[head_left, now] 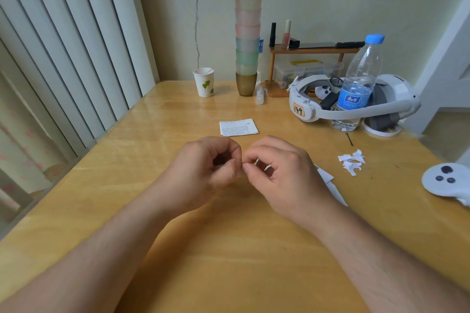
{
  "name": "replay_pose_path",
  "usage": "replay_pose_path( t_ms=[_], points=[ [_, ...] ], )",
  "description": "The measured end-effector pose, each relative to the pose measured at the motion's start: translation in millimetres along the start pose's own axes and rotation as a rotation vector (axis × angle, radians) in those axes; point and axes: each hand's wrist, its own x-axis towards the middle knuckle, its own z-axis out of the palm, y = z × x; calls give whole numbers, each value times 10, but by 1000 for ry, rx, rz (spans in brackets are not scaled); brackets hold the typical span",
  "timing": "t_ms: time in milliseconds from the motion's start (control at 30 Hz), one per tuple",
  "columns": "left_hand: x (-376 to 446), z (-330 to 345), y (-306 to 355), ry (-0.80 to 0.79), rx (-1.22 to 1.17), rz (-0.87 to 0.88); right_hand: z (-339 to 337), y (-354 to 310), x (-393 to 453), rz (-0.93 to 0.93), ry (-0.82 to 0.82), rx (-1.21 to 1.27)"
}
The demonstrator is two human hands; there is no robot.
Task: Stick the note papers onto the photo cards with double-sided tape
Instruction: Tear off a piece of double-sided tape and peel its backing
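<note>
Table point(157, 114) centre open; hands point(203, 173) pinching midway

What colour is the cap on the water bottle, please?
Blue; the cap shows clearly in the head view.

I read "149" handwritten on the orange tag point(298, 110) of the headset point(356, 99); my bottle's blue label point(352, 101) and the note paper point(238, 127) print stay illegible.

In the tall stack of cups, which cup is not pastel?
The bottom cup, standing on the table: it is dark gold-brown, while those above are pale green, pink and blue.
</note>
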Motion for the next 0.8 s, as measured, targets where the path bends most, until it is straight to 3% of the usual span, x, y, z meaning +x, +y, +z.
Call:
replay_pose_path(
  t_ms=[300, 533, 800],
  points=[
    [3, -27, 19, -26, -157, -3, -43, -43, 28, -51, 15, -15],
    [-23, -66, 32, -5, 1, 38, -35, -42, 5, -80, 119, -141],
    [-30, 56, 71, 94, -82, -79, -79, -95, 19, -76, 164, -214]
  ],
)
